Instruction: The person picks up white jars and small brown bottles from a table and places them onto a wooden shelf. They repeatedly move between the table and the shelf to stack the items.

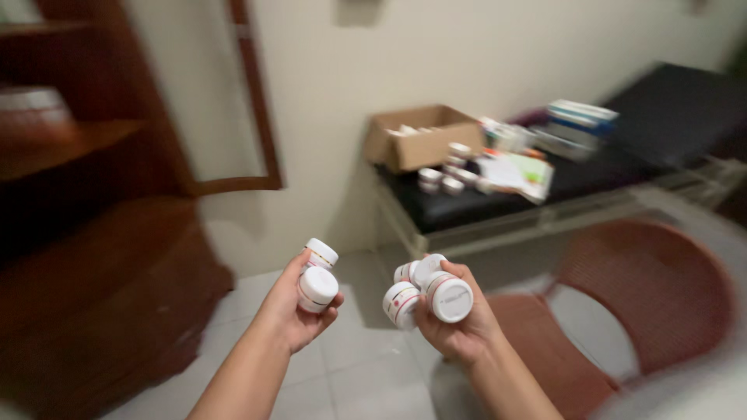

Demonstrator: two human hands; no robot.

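Observation:
My left hand [299, 311] grips two small white round jars [317, 288] with red trim, one stacked behind the other. My right hand [459, 323] holds several of the same white jars [450, 297] bunched together, lids facing me. Both hands are raised over the tiled floor, about a hand's width apart. More white jars [443, 180] stand on a black-topped table [467, 206] ahead, beside an open cardboard box [420, 136].
A dark wooden shelf cabinet [85, 233] with its door [257, 101] swung open fills the left. A reddish woven chair [622, 303] stands at the right. Papers [517, 173] and stacked flat boxes [580, 124] lie on the table. The picture is motion-blurred.

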